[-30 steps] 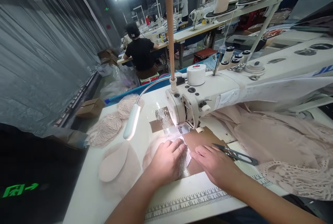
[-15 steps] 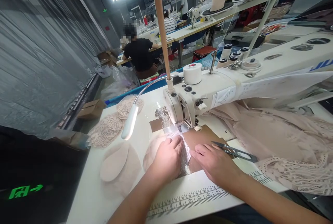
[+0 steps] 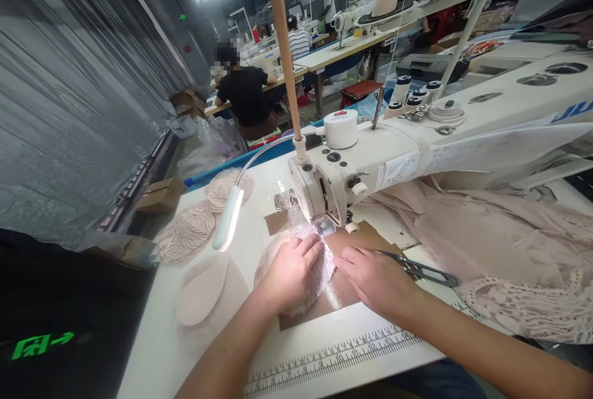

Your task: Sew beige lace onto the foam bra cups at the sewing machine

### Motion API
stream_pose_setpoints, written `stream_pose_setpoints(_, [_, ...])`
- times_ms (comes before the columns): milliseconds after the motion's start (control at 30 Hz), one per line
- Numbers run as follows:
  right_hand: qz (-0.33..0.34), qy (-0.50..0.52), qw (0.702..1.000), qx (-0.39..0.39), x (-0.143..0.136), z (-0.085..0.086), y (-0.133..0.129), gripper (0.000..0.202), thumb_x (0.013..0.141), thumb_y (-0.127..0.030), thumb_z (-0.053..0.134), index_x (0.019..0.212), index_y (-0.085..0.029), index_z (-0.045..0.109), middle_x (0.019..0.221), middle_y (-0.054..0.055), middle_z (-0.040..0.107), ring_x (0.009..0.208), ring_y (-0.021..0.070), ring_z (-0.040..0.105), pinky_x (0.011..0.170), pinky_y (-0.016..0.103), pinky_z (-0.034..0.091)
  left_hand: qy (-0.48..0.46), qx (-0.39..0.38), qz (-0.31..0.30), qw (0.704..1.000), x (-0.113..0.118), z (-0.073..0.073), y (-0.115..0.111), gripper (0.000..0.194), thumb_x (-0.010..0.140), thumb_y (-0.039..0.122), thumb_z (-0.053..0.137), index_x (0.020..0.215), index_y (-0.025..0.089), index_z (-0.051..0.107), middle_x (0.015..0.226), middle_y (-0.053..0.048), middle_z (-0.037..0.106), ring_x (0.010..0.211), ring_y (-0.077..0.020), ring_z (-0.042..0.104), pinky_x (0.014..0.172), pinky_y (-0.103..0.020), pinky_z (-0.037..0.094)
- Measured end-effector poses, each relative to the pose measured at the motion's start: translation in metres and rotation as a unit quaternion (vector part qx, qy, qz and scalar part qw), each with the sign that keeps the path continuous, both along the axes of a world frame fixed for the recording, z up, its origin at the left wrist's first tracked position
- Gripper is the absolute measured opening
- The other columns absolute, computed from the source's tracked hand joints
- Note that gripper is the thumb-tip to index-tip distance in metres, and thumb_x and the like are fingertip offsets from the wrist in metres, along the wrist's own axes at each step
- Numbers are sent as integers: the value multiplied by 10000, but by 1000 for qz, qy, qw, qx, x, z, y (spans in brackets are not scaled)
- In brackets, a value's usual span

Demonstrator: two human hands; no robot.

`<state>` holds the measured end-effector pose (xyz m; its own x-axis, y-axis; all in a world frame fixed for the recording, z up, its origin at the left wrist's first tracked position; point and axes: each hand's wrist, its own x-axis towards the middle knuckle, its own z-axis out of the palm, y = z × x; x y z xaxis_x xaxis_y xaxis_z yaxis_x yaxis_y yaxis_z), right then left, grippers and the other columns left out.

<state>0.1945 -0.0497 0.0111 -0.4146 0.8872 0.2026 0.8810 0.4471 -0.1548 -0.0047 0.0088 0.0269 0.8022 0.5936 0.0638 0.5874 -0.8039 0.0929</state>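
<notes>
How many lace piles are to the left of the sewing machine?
2. The larger pile is at the left edge of the table; the smaller pile is just beyond it, partly hidden by the lamp. No others show.

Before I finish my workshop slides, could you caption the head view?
Left hand on pale patterned fabric, right hand at its edge, at an industrial sewing machine.

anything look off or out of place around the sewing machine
Nothing looks spilled or damaged. Only the black snips seem slightly oddly placed: they lie loose right beside the right hand, blades pointing its way, close for a sharp tool.
</notes>
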Motion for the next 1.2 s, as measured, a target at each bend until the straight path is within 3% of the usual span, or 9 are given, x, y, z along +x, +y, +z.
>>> stream_pose_setpoints(367, [26,-9,1000,-12,1,1,12,263,698,8,496,840,-169,629,762,40,590,693,169,536,588,297,309,9,1,-27,1000,-4,-2,13,605,715,109,511,1320,124,489,1387,-80,474,895,-247,507,812,-415,487])
stream_pose_setpoints(567, [13,-41,999,-33,-5,4,28,284,704,-5,510,901,-163,640,845,60,631,742,175,565,583,290,319,9,9,-28,1000,-3,-2,28,580,734,95,489,1313,119,496,1390,-88,470,987,-261,502,834,-405,488])
stream_pose_setpoints(767, [-9,-28,1000,-11,-6,0,34,372,737,3,474,1029,-157,640,873,44,652,654,157,549,573,314,328,14,22,-24,999,-5,-2,42,523,770,96,506,1292,129,512,1264,-120,559,975,-273,508,803,-420,482])
stream_pose_setpoints(967, [-2,2,999,35,-3,-8,35,365,737,-8,469,1019,-161,644,854,43,648,606,132,511,539,305,303,-27,35,-32,999,-7,-4,33,367,901,124,450,1253,166,545,1251,-112,566,978,-256,517,826,-413,469])
stream_pose_setpoints(1200, [10,28,998,60,-1,-9,36,351,716,-11,470,977,-155,656,849,54,652,610,138,493,531,293,289,-47,1,-50,998,-7,-11,25,404,898,91,447,1284,178,527,1323,-69,541,1033,-258,504,877,-425,456])
